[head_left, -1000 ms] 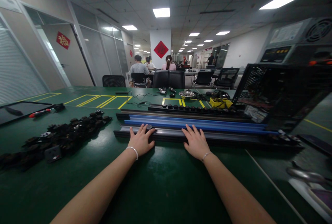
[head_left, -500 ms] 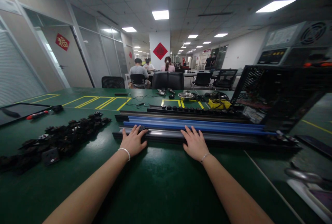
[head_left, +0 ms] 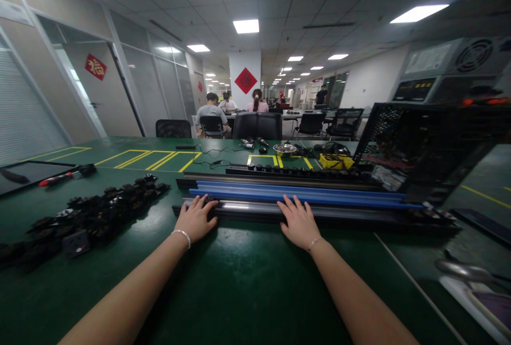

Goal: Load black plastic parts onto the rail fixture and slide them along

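A long black rail (head_left: 247, 210) lies crosswise on the green table, with a blue rail (head_left: 319, 196) just behind it. My left hand (head_left: 195, 220) rests with spread fingers on the left end of the black rail. A small black piece (head_left: 209, 199) shows by its fingertips, partly covered. Farther right, my right hand (head_left: 297, 221) lies with its fingers apart on the same rail's front edge. Neither hand is wrapped round anything.
A pile of black socket modules (head_left: 107, 212) is at the left, near a red-handled screwdriver (head_left: 56, 179). An open computer case (head_left: 435, 148) stands at the right. Behind the rails are a metal bowl (head_left: 285, 149) and a yellow object (head_left: 335, 161). People sit in the background.
My left hand has slid a little to the left along the black rail, and the small black piece beside it also sits farther left. My right hand has stayed nearly in place.
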`<state>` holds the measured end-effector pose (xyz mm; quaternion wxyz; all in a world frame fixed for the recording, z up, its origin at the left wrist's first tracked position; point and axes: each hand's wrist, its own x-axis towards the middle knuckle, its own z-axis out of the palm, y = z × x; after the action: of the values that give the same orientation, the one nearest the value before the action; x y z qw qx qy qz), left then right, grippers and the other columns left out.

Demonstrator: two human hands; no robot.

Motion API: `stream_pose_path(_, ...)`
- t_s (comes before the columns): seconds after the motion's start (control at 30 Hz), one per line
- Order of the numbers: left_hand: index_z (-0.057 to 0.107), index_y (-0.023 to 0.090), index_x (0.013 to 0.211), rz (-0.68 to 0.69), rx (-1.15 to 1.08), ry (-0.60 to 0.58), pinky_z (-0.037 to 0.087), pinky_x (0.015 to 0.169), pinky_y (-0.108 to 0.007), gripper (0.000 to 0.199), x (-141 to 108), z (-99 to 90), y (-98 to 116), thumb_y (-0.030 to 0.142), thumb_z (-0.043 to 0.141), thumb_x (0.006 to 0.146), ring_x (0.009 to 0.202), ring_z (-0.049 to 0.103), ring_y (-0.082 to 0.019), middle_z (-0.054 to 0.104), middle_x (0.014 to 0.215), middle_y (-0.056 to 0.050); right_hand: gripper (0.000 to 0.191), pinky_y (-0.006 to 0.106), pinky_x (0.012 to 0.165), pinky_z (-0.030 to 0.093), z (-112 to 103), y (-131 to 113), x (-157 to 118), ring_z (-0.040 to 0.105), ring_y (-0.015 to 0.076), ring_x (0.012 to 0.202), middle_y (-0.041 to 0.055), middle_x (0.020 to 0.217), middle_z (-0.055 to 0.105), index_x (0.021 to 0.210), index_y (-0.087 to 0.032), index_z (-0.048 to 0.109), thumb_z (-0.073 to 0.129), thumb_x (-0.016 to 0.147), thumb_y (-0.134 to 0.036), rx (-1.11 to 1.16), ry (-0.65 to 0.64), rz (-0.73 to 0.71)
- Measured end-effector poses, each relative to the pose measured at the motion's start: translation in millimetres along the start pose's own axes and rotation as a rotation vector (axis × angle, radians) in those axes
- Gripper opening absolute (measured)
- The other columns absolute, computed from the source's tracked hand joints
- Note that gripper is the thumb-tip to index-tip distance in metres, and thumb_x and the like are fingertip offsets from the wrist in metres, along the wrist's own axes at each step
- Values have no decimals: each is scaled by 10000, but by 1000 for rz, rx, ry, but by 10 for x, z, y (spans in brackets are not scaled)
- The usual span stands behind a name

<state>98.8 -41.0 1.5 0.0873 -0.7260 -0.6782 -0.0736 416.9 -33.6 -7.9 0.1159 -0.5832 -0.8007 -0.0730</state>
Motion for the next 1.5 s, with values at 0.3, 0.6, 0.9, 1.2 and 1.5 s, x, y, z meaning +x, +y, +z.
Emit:
stream_pose_path(0.3,390,355,1285,-6,32,-6,231,1002,-511,533,-1,-5,-109,472,429,766,1309,252,-298,331,1421,-51,595,496,1041,96,-8,-13,-5,133,277,1329,18,1461,227,1337,-262,354,447,751,-302,-10,2,0)
stream_pose_path(0.6,386,371,1283,-45,51,-29,238,982,-544,529,-11,-39,-205,473,415,765,1301,260,-320,310,1432,-44,603,498,1042,92,3,-3,-4,128,279,1330,18,1465,216,1341,-260,346,454,750,-301,-4,1,-6)
stream_pose_path(0.9,379,370,1290,-61,49,-64,241,976,-560,535,-5,-48,-324,483,402,767,1292,267,-337,302,1436,-39,597,502,1042,95,-23,-9,-8,113,275,1333,17,1468,207,1347,-261,336,436,760,-301,3,-16,-1)
stream_pose_path(1.2,375,375,1293,-111,6,-105,293,960,-551,543,-1,-66,-423,486,414,763,1290,247,-371,257,1455,-10,601,498,1044,92,-13,-6,-1,114,274,1333,18,1470,200,1347,-265,335,449,759,-305,-1,-16,1)
stream_pose_path(1.5,375,365,1295,-103,2,-118,319,966,-508,551,11,-26,-550,485,418,759,1297,234,-368,250,1453,-13,603,495,1045,93,-7,-6,-8,111,272,1333,16,1468,206,1343,-262,342,450,751,-294,6,-10,2)
